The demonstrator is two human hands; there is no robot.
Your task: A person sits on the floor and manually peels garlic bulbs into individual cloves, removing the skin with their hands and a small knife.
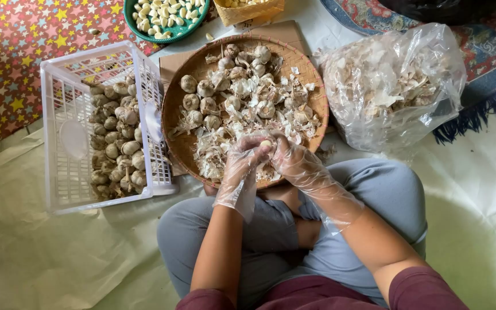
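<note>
Between gloved hands [271, 155], a half-hidden garlic clove [266, 143]

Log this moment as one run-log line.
left hand: gloved, pinching small pale garlic piece | right hand: gloved, gripping same piece | below: round woven bamboo tray of bulbs and skins

Gloved left hand [247, 158] and right hand [291, 159], fingertips pinched together.
</note>
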